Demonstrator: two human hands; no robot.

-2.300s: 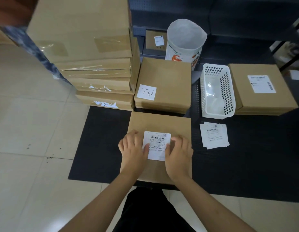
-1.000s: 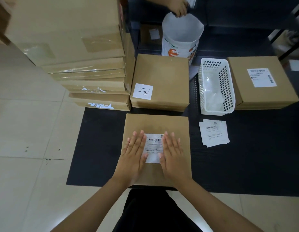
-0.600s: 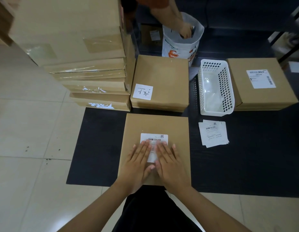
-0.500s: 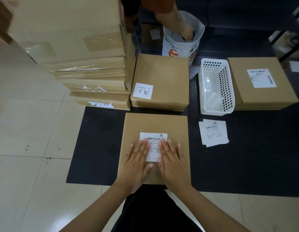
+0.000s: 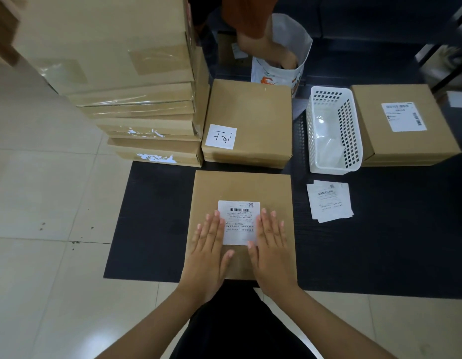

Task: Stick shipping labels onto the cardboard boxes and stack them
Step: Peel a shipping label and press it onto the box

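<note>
A flat cardboard box (image 5: 240, 186) lies on the black mat (image 5: 152, 216) right in front of me. A white shipping label (image 5: 239, 218) with a barcode is stuck near its middle. My left hand (image 5: 207, 252) lies flat on the box, fingers straight, over the label's left edge. My right hand (image 5: 271, 251) lies flat the same way along the label's right edge. A small pile of loose labels (image 5: 329, 202) sits on the mat to the right of the box. A labelled box (image 5: 403, 125) rests at the far right.
A tall stack of cardboard boxes (image 5: 136, 81) stands at the left. Another box with a handwritten note (image 5: 248, 123) lies just behind mine. A white plastic basket (image 5: 333, 130) stands between the boxes. Behind, another person's arm (image 5: 263, 47) reaches into a white bag (image 5: 294, 40).
Both my hands have slid apart from the label's middle to its left and right edges, staying flat on the box. The other person's arm has gone deeper into the bag.
</note>
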